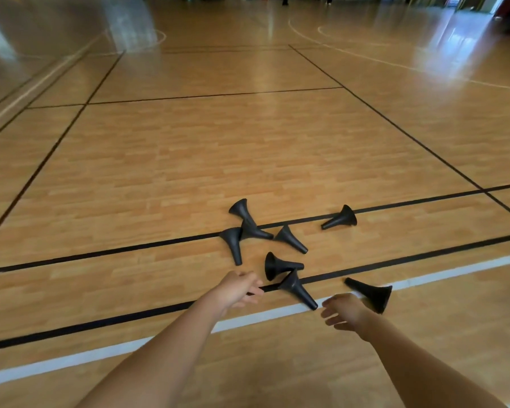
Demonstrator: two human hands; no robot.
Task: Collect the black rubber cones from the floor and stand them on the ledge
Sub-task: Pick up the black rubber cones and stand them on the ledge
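Eight black rubber cones [242, 212] lie tipped over on the floor [159, 172], which is glossy pale-orange wood planking crossed by thin black lines and one broad white line [130, 347]. Each cone is matte and dull, shaped like a small trumpet, with a wide flared mouth narrowing to a slim, blunt tip.

My left hand [239, 290], at lower centre of the frame, is slack, with the fingers gently bent around nothing. Its fingertips hang over a black line [100, 322], just left of the nearest cone [298, 290]. That cone lies across the black and white lines with its tip pointing to the lower right.

My right hand [345, 312] is spread and empty, fingers apart. The nearest cone's tip is just beside those fingers. A right-side cone [371, 293] lies just above and right of this hand, its flared end by my wrist. I cannot tell whether I touch it.

A hollow-mouthed cone [278, 265] lies right above the nearest one. Four more are clustered at the frame's centre, and a lone cone [340, 219] lies apart to the right, on a black line.
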